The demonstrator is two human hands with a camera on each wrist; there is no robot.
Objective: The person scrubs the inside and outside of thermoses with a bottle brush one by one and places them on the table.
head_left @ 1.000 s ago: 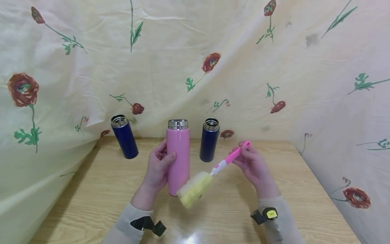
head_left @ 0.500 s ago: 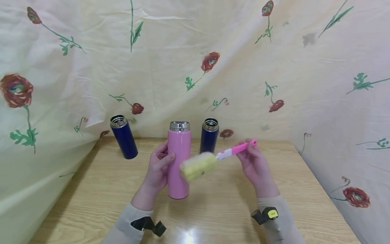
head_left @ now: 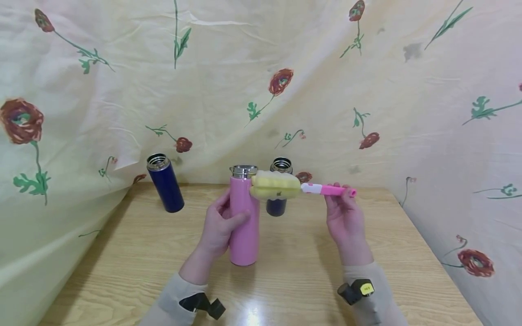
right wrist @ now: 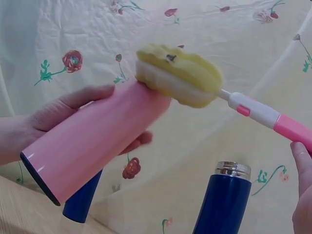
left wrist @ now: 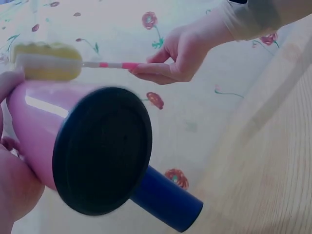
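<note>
Holding a sponge bottle brush [head_left: 294, 186] crosswise near the neck of a pink flask [head_left: 244, 237].
Seen from the head, the right hand [head_left: 345, 219] pinches the handle [head_left: 327, 190], sponge toward 9 o'clock; the nearer left hand [head_left: 220, 226] grips the upright flask, steel mouth [head_left: 244, 172] facing 12; contact unclear.

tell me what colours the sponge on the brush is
Yellow and white, with a small dark mark; the sponge shows best in the right wrist view.

No legible text. Yellow label [head_left: 367, 289] on right-wrist camera [head_left: 349, 294]: marks too small to read. Dark mark [head_left: 279, 194] on yellow sponge [head_left: 265, 183]: unreadable.
</note>
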